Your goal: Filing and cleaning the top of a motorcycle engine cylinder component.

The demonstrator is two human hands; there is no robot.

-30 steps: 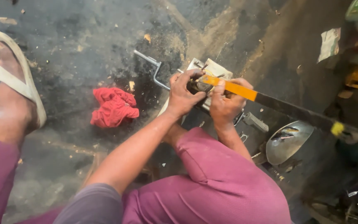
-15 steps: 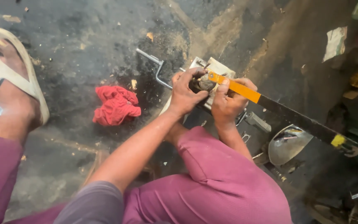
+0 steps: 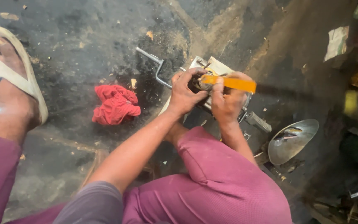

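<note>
While both hands grip it, left hand [image 3: 184,93] and right hand [image 3: 228,101] hold the yellow-handled tool [image 3: 228,83].

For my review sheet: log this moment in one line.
left hand steadies metal part | right hand grips yellow-handled tool | red rag aside

Dark, grimy concrete floor [image 3: 83,45], littered with chips. Lying on it: red rag [image 3: 116,105], metal part [image 3: 212,68], shiny bowl [image 3: 291,141], sandalled foot [image 3: 11,81].
</note>
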